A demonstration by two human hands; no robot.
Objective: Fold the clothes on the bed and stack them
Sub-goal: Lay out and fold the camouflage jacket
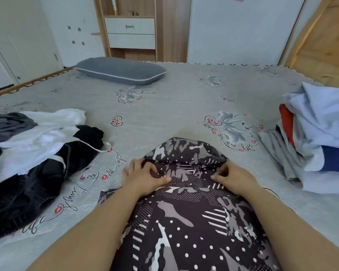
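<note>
- While the patterned garment (186, 212) is lying on the grey bed sheet (174, 106) straight in front of the person, both hands are resting on its upper part, just below the hood (184, 151).
- The left hand (145, 177) is lying on the left edge of the garment with the fingers bent; the thumb and the fingers are pinching a small fold of the cloth.
- The right hand (233, 177) is sitting on the right edge, its fingers curled and gripping the fabric in the same way.
- The garment is looking like thin, smooth cloth, dark brown with grey camouflage patches, white dots and white stripes; the hood is making a rounded, pointed shape toward the far side.
- The sheet is showing a fine woven texture, printed with grey flowers, red hearts and black handwriting.
- On the left, a loose heap of unfolded clothes (33, 153) is spreading out: soft white fabric with a thin cord, over black and dark grey pieces with wrinkles.
- On the right, a stack of clothes (317, 133) is lying near the edge, light blue on top, with red, dark blue and grey layers under it.
- A grey pillow (119, 70), oval with a pale piping line, is resting far behind.
- Behind the bed, a wooden cabinet with white drawers (130, 33) is standing by the wall.
</note>
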